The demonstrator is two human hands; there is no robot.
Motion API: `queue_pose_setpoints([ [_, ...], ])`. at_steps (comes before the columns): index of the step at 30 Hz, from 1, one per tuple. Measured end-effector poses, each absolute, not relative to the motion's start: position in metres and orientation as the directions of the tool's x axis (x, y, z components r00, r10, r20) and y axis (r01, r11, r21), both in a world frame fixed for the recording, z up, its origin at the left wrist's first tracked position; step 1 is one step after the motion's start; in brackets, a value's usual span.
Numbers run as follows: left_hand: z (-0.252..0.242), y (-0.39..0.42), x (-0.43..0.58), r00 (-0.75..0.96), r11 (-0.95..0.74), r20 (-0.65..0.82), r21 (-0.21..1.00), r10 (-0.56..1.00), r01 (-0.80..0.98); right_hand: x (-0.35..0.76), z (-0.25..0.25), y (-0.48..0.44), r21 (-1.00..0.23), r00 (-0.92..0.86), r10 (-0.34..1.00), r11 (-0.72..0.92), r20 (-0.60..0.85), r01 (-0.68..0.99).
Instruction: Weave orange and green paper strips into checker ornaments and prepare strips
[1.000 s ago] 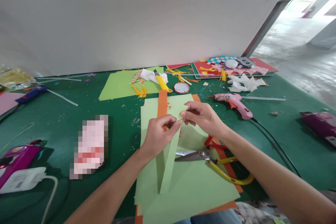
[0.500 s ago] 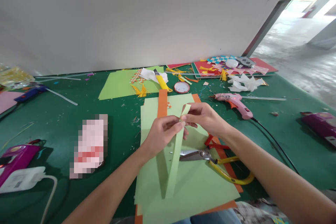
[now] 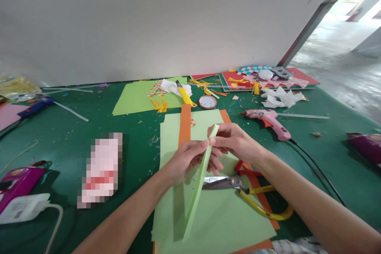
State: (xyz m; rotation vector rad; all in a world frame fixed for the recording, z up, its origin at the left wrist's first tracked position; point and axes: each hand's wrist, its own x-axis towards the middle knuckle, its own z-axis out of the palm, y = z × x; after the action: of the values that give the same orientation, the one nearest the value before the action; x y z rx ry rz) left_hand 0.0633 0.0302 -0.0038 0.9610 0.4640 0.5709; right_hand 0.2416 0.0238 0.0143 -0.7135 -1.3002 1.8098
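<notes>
The green table (image 3: 74, 135) carried everything, littered with paper scraps. On its near middle lay a stack of light green sheets (image 3: 226, 218) over an orange sheet (image 3: 185, 125), whose edges showed along the top and right side.

Above that stack the paper strip (image 3: 198, 190), long and light green, ran slanting from the hands down towards the near edge of the sheets, its lower end just above them. The left hand (image 3: 186, 160) had its grip pinched on the strip near the upper end, thumb on top. The right hand (image 3: 235, 143) had its grip closed on the same end just beyond, fingertips touching those of the left.

A pink and white thing (image 3: 102, 168) to the left was blurred out, so no writing on it could be read. The pink glue gun (image 3: 269, 121) lay to the right with its cord trailing away. The scissors (image 3: 226, 182), with yellow handles, rested on the sheets under the right wrist. A yellow cutter (image 3: 185, 94) and a round lid (image 3: 207, 102) sat further back, near each other; any labels there were too small to read.
</notes>
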Motion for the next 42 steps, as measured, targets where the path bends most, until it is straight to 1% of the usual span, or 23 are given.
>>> queue_pose_setpoints([
  [5,-0.004,0.030,0.063,0.767,0.425,-0.085,0.868,0.636,-0.256,0.241,0.014,0.024,-0.943,-0.533,0.846,-0.181,-0.004,-0.279],
  [15,-0.002,0.030,0.061,0.757,0.389,-0.091,0.893,0.647,-0.225,0.241,0.013,0.025,-0.936,-0.559,0.829,-0.217,-0.027,-0.277],
  [17,-0.001,0.029,0.060,0.754,0.357,-0.079,0.910,0.653,-0.213,0.241,0.013,0.025,-0.939,-0.560,0.828,-0.220,-0.036,-0.266],
  [21,0.004,0.027,0.059,0.733,0.258,-0.089,0.958,0.674,-0.121,0.242,0.013,0.025,-0.959,-0.534,0.844,-0.186,-0.045,-0.213],
  [24,0.008,0.024,0.059,0.709,0.224,-0.117,0.973,0.695,-0.059,0.243,0.011,0.026,-0.971,-0.511,0.858,-0.160,-0.047,-0.180],
  [29,0.010,0.024,0.060,0.695,0.196,-0.114,0.980,0.710,-0.040,0.244,0.009,0.029,-0.978,-0.468,0.882,-0.145,-0.059,-0.150],
  [42,0.007,0.025,0.060,0.687,0.160,-0.107,0.987,0.719,-0.014,0.243,0.011,0.030,-0.981,-0.463,0.884,-0.139,-0.062,-0.133],
])
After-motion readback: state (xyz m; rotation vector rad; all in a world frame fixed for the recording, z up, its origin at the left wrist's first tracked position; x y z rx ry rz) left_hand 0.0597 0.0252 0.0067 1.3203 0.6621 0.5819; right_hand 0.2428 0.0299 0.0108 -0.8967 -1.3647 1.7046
